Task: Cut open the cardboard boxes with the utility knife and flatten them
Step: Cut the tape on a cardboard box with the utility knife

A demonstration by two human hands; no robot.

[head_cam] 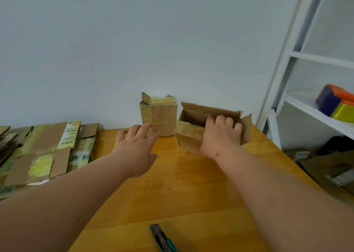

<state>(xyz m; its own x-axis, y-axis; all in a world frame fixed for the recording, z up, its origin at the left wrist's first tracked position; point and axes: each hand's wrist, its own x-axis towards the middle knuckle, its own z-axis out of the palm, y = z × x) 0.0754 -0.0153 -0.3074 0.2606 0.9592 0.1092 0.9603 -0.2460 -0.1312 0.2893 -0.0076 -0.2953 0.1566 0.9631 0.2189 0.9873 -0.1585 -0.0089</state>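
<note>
Currently on hand, itemised by place relative to the fingers:

Right hand (pixel 220 136): fingers (pixel 226 120) curled over the near wall of the open box (pixel 188 134), tips inside it; holding that box by its rim.

Left hand (pixel 134 148): fingers (pixel 147 128) spread wide and straight, holding nothing; tips just short of the sealed box (pixel 160 117), whether touching cannot be told.

Open box: under the right fingers, top flaps up, tape remnants on the near face; stands on the worktop (pixel 191 184) against the wall.

Sealed box: just beyond the left fingertips, beside the open box; upright, yellowish tape across the top, one corner flap lifted.

Utility knife (pixel 162 238): well behind both sets of fingers, at the near edge of the worktop; held by neither hand.

Flattened boxes (pixel 42 150): well to the left of the left fingers, a pile lying flat at the worktop's left end.

Shelf unit (pixel 306 106): to the right of the right fingers; holds a tape dispenser (pixel 335 102).

Progress, as judged: several boxes already flattened; two remain standing. The open box looks next for collapsing; the sealed box seems uncut, and the knife would have to be picked up for it.
</note>
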